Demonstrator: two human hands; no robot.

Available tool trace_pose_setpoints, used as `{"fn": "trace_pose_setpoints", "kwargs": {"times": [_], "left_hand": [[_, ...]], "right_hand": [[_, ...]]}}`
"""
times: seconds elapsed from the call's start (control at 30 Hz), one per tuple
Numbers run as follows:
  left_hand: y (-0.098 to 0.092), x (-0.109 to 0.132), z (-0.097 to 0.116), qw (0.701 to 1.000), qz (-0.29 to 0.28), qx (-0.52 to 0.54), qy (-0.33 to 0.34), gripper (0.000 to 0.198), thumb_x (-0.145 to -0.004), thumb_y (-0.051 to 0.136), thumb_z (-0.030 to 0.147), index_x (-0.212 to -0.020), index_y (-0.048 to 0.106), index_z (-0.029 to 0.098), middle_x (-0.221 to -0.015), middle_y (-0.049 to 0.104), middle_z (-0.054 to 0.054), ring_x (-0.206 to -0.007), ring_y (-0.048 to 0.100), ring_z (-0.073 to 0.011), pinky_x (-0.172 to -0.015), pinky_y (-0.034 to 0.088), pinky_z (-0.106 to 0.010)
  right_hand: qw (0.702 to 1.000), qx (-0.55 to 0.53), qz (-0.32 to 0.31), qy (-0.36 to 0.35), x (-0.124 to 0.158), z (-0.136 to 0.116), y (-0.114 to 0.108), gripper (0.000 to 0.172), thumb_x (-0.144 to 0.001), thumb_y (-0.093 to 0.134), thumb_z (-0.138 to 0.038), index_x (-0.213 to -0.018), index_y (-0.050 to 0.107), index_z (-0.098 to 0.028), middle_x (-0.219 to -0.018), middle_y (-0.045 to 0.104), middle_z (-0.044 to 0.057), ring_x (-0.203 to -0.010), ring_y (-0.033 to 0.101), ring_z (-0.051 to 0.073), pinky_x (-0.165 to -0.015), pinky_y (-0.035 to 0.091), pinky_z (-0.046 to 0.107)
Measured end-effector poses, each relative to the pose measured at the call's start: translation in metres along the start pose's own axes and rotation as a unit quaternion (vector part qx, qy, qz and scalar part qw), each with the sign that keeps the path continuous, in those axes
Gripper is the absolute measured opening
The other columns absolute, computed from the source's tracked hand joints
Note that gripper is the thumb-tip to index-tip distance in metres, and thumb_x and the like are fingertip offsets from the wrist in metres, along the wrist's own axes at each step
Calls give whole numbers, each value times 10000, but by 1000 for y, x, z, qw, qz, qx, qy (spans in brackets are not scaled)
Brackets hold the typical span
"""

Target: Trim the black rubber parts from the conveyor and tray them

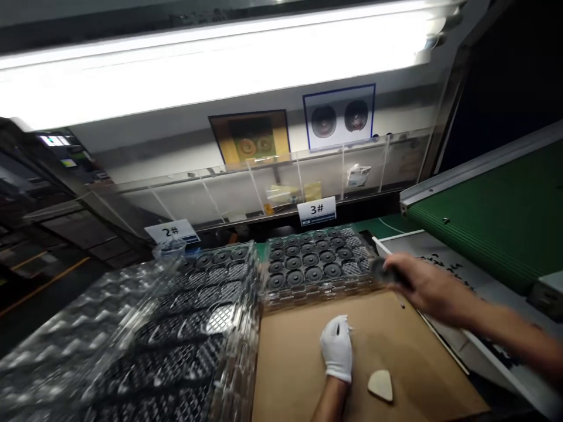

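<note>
My bare right hand point(428, 290) is at the right corner of a clear plastic tray point(316, 296) holding rows of round black speaker parts point(310, 259). My right fingers point(396, 266) are on a dark object point(380, 266) at that corner; blur hides whether they grasp it. My white-gloved left hand point(336, 349) rests on a cardboard sheet point(299, 381), its fingers bunched, with nothing visible in them, though I cannot confirm a clench. A cream wedge point(380, 385) lies just beside that hand. Stacked plastic trays point(153, 351) stand left of the sheet, a card marked 3# point(316, 211) stands beyond the tray, and a green conveyor belt point(492, 217) runs to the right.
</note>
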State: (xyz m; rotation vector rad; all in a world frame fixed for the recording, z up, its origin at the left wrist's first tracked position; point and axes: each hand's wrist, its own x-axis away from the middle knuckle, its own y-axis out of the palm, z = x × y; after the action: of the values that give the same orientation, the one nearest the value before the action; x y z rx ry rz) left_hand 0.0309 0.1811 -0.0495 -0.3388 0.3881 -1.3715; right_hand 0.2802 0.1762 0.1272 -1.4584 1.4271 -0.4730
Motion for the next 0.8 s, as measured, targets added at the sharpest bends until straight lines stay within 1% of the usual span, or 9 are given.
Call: {"fn": "trace_pose_setpoints", "kwargs": {"times": [0.13,0.23,0.37,0.43,0.5,0.6,0.63,0.7,0.8], "left_hand": [[-30,42,-19,992,78,94,-21,556,-984,439,601,-1043,783,168,-850,786,-127,-818,756,-280,-808,613,-385],[-55,76,-39,987,99,114,-49,656,-915,504,689,-1049,786,112,-821,783,-141,-767,746,-279,-758,632,-407],[-66,113,-57,987,93,109,-73,525,-864,651,584,-1090,794,133,-931,810,-142,-856,771,-280,-826,641,-396],[-59,126,-61,994,93,58,-20,456,-892,652,492,-1182,772,161,-1086,805,-151,-969,771,-291,-908,625,-415],[-48,134,-62,991,99,-20,92,414,-937,615,396,-1272,732,184,-1234,767,-162,-1099,742,-307,-1004,584,-455],[-36,135,-62,954,74,-102,272,390,-947,605,300,-1307,710,194,-1318,729,-179,-1206,703,-329,-1049,556,-477],[-34,134,-62,942,57,-113,309,398,-941,617,287,-1318,703,193,-1305,735,-181,-1192,713,-327,-1026,572,-463],[-32,134,-62,934,25,-114,337,419,-934,632,277,-1341,688,195,-1254,758,-176,-1122,745,-310,-967,604,-425],[-34,141,-63,949,-13,-69,308,393,-950,597,289,-1320,708,219,-1185,785,-150,-1054,764,-290,-943,612,-407]], "right_hand": [[988,-130,-80,30,60,-42,135,324,-903,612,-246,-1223,645,-280,-1208,726,111,-1087,677,323,-990,532,515],[979,-178,-75,66,79,-55,176,346,-873,594,-175,-1203,648,-261,-1304,677,127,-1201,635,326,-1086,477,530],[963,-233,-46,128,94,-73,168,408,-895,583,-204,-1298,542,-250,-1383,599,122,-1315,564,289,-1163,424,489],[939,-293,-54,170,104,-85,157,470,-902,605,-251,-1352,473,-267,-1368,601,105,-1250,614,255,-1099,492,441],[869,-437,-78,221,117,-95,151,544,-894,657,-315,-1382,418,-285,-1329,617,88,-1156,669,233,-1002,548,404],[708,-645,-78,277,136,-106,150,629,-876,743,-468,-1370,406,-277,-1204,663,64,-1059,699,220,-935,546,375],[684,-667,-68,287,141,-108,151,638,-872,751,-528,-1354,423,-267,-1135,684,52,-1024,699,214,-914,536,361],[683,-659,-57,309,150,-111,153,615,-884,718,-619,-1314,474,-252,-949,700,13,-890,682,193,-807,510,317],[728,-592,-77,337,157,-111,152,581,-911,628,-700,-1261,550,-243,-748,650,-30,-703,627,175,-651,455,285]]}}
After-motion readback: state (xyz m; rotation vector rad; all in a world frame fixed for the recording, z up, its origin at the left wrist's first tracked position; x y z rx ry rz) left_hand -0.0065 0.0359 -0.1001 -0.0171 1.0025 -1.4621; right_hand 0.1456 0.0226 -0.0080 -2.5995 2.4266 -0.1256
